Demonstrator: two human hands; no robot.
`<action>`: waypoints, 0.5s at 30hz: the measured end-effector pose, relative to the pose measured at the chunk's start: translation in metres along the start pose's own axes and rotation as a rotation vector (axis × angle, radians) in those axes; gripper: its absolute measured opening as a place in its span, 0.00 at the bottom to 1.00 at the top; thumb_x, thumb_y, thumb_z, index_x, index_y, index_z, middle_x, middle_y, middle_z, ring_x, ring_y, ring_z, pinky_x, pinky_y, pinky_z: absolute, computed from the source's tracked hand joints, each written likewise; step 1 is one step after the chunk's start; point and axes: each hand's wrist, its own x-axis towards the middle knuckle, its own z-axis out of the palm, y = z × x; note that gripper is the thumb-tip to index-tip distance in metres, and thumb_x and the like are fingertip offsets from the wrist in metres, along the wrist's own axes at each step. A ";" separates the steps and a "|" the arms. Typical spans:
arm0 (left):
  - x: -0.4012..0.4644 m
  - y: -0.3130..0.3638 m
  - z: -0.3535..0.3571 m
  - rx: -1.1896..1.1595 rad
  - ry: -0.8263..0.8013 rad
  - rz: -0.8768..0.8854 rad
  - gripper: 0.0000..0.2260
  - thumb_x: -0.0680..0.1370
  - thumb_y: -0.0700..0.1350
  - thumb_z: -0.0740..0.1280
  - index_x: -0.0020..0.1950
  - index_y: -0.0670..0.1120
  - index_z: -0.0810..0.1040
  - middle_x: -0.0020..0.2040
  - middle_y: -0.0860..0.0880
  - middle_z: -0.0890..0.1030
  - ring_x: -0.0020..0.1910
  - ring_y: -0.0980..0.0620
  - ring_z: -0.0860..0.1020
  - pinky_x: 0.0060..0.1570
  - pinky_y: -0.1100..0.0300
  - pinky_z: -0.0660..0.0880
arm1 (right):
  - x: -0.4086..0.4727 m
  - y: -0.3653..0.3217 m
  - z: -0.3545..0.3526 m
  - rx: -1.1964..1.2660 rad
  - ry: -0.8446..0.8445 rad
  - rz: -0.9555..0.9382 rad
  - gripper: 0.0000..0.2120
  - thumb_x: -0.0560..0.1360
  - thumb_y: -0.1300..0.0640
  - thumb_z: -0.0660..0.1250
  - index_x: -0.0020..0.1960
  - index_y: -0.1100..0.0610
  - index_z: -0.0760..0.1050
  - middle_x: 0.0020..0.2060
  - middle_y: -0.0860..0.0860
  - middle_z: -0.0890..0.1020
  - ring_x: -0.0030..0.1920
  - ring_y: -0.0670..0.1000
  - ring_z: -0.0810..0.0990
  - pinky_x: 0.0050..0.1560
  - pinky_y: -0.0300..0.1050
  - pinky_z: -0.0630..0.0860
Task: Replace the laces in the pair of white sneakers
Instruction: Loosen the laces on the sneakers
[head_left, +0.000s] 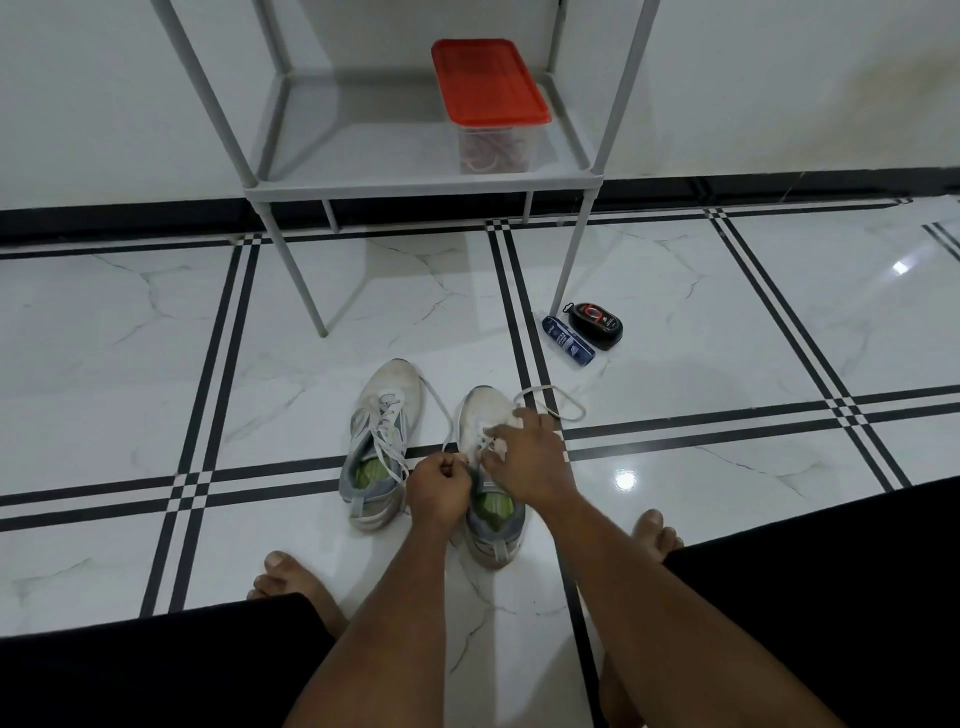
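2 white sneakers stand side by side on the floor (156, 322) at lower centre of the frame, toes pointing away. Both have scuffed white uppers, grey heels, green insoles. Left sneaker (382, 441) is laced, ends loose. Right sneaker (485, 415) has its white lace (550, 402) loosened, a loop trailing to the right of the toe. Left hand (440, 488), fingers curled, pinches a lace strand at the right sneaker's tongue. Right hand (527, 462) rests on the same sneaker, fingers spread narrow over the eyelets, tips on the lace. Grey rack (363, 182) at upper centre carries a red-lidded box (488, 83). 2 dark bottles (582, 332) lie by its leg.
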 end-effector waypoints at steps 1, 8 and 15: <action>-0.001 0.001 0.000 0.000 0.000 0.003 0.07 0.79 0.46 0.68 0.49 0.48 0.86 0.42 0.52 0.83 0.45 0.49 0.79 0.48 0.60 0.72 | -0.007 -0.001 0.007 -0.071 -0.046 -0.027 0.19 0.79 0.44 0.68 0.68 0.47 0.81 0.71 0.55 0.72 0.70 0.59 0.67 0.69 0.57 0.70; -0.002 -0.003 0.001 0.000 -0.005 -0.008 0.07 0.79 0.47 0.69 0.45 0.49 0.86 0.43 0.50 0.85 0.44 0.48 0.80 0.46 0.59 0.71 | 0.008 0.002 -0.008 0.263 0.107 -0.037 0.05 0.78 0.54 0.70 0.47 0.50 0.86 0.53 0.50 0.80 0.59 0.54 0.75 0.60 0.49 0.73; -0.002 -0.001 0.001 -0.006 -0.018 -0.042 0.06 0.79 0.47 0.69 0.48 0.49 0.86 0.47 0.50 0.86 0.48 0.47 0.82 0.49 0.59 0.74 | 0.039 -0.009 -0.053 0.464 0.555 0.330 0.13 0.81 0.53 0.68 0.66 0.51 0.79 0.63 0.54 0.77 0.64 0.56 0.72 0.57 0.49 0.72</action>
